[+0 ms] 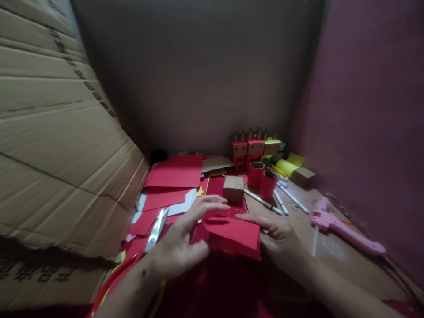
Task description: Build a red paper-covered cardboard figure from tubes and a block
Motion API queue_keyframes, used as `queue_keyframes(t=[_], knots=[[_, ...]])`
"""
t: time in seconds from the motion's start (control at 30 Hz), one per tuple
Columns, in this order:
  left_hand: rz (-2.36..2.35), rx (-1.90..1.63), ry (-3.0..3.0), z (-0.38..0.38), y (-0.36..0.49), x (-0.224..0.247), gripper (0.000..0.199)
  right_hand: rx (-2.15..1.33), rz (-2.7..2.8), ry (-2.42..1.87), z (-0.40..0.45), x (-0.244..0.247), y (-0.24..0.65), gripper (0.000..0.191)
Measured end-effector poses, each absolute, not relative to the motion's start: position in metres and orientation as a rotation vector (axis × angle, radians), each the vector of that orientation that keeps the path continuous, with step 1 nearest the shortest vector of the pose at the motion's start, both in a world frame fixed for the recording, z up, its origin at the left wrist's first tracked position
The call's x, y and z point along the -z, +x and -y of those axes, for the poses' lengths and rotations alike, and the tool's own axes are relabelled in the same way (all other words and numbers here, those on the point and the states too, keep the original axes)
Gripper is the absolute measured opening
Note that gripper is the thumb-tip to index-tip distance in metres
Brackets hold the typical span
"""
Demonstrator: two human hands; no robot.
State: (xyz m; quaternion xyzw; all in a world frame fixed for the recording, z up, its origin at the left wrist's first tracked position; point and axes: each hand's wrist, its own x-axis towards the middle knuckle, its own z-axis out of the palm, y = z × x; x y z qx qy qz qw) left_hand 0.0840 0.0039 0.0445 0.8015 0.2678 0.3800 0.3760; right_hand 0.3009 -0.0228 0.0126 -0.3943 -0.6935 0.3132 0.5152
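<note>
A folded piece of red paper (236, 236) is at the front centre, its right end bent down and its left end slightly raised. My right hand (280, 240) grips its right side, with a finger along the far edge and the thumb hidden or only partly visible. My left hand (190, 238) is beside the left end, fingers stretched and thumb well apart; whether it touches the paper I cannot tell. Just beyond the paper sits a small cardboard box (233, 189). Left of my left hand lie scissors (154, 236) with red handles, partly behind my forearm.
Red sheets (175, 172) lie at the back left beside a large cardboard panel (66, 132). Red tubes (269, 185), white markers (263, 202) and box-headed paper figures (255, 148) stand or lie behind. At right are a pink glue gun (347, 234) and yellow paper (288, 167).
</note>
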Motion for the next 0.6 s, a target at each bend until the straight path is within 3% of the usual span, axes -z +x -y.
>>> queue_keyframes(t=[0.07, 0.17, 0.23, 0.4, 0.6], knots=[[-0.696, -0.959, 2.092, -0.001, 0.088, -0.045, 0.046, -0.763, 1.707, -0.958, 0.023, -0.010, 0.301, 0.044], [-0.779, -1.023, 1.974, 0.000, 0.096, -0.042, 0.017, -0.764, 1.781, -0.961, 0.025, -0.009, 0.300, 0.049], [-0.861, -1.026, 1.809, -0.001, 0.100, -0.039, 0.009, -0.735, 1.849, -0.939, 0.027, -0.010, 0.299, 0.051], [-0.858, -0.975, 1.354, -0.001, 0.105, -0.035, 0.013, -0.615, 1.939, -0.827, 0.028, -0.014, 0.298, 0.047], [-0.813, -0.966, 1.268, 0.002, 0.103, -0.033, 0.018, -0.583, 1.937, -0.766, 0.029, -0.011, 0.299, 0.048]])
